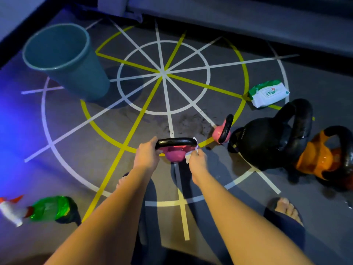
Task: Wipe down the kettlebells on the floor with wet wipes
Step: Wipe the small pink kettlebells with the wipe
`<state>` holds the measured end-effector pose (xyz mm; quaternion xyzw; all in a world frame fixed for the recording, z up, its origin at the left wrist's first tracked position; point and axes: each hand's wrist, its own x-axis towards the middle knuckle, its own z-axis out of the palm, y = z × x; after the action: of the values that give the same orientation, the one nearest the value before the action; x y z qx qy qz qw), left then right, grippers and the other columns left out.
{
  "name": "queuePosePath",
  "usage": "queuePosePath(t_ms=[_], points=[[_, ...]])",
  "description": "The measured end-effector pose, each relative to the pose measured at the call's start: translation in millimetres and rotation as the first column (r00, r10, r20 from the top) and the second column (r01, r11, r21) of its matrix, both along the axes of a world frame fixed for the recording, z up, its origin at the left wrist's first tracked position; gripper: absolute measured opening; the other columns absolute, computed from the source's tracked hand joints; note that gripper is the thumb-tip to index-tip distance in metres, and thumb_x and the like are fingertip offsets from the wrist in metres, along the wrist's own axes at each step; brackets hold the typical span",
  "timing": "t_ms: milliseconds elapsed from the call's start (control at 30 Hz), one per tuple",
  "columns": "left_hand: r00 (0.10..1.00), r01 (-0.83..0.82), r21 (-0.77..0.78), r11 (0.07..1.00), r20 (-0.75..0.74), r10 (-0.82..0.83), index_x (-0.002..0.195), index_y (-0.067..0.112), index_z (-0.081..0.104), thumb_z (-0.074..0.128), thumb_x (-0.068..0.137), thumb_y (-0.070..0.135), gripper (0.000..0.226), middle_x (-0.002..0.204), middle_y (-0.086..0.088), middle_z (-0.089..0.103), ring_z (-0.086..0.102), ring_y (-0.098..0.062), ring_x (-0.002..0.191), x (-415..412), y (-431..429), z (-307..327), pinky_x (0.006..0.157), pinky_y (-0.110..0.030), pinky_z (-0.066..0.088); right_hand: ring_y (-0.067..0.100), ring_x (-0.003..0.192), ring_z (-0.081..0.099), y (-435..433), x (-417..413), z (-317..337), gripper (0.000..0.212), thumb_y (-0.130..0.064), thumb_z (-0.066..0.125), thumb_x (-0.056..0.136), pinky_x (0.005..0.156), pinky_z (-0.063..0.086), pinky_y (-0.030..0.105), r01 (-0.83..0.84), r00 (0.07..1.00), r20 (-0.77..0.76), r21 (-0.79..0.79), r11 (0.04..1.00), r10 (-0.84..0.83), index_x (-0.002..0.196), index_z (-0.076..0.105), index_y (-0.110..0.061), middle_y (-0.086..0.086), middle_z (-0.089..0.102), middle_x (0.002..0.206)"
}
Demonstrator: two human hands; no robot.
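The left hand [147, 155] holds the left end of the black handle of a pink kettlebell [173, 156] in the near middle of the floor, the right hand [196, 159] pinches a white wet wipe [188, 157] against its right side, and a big black kettlebell [267, 142] sits to the right.

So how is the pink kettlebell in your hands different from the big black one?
The pink kettlebell has a pink body and black handle; the black kettlebell is black all over. The pink one looks much smaller. The left hand grips the pink one's handle and the right hand holds a wet wipe against it, while the black one sits on the floor untouched. Both have a black handle.
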<state>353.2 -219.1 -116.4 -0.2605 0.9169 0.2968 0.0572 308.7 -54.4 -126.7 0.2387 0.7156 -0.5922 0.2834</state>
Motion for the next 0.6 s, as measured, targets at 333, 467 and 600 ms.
queuePosePath(t_ms=[333, 467, 600], points=[[1.000, -0.005, -0.010, 1.000, 0.017, 0.005, 0.112, 0.019, 0.065, 0.066, 0.089, 0.004, 0.027, 0.093, -0.013, 0.071, 0.066, -0.036, 0.089, 5.8, 9.1, 8.7, 0.068, -0.035, 0.047, 0.024, 0.135, 0.047, 19.3, 19.4, 31.7, 0.061, -0.015, 0.036, 0.108, 0.112, 0.035, 0.038, -0.302, 0.887, -0.262, 0.295, 0.907, 0.380, 0.158, 0.014, -0.041, -0.001, 0.050, 0.147], [1.000, -0.001, -0.015, 1.000, 0.016, 0.001, 0.114, 0.018, 0.066, 0.064, 0.091, 0.004, 0.028, 0.095, -0.014, 0.071, 0.065, -0.036, 0.089, 5.1, 13.7, 13.6, 0.067, -0.035, 0.046, 0.028, 0.146, 0.033, 26.4, 19.8, 44.4, 0.066, -0.013, 0.032, 0.108, 0.115, 0.026, 0.049, -0.432, 0.830, -0.170, 0.409, 0.804, 0.532, 0.159, -0.003, -0.035, -0.003, 0.031, 0.162], [1.000, -0.029, 0.014, 0.999, -0.008, 0.029, 0.109, 0.017, 0.065, 0.068, 0.090, 0.006, 0.022, 0.092, -0.014, 0.071, 0.066, -0.039, 0.090, 8.1, 15.6, 12.9, 0.067, -0.037, 0.047, 0.028, 0.113, 0.059, 23.1, 15.8, 37.7, 0.079, -0.009, 0.038, 0.104, 0.088, 0.048, 0.042, -0.444, 0.820, -0.130, 0.469, 0.763, 0.557, 0.157, -0.012, -0.039, 0.012, 0.054, 0.139]])
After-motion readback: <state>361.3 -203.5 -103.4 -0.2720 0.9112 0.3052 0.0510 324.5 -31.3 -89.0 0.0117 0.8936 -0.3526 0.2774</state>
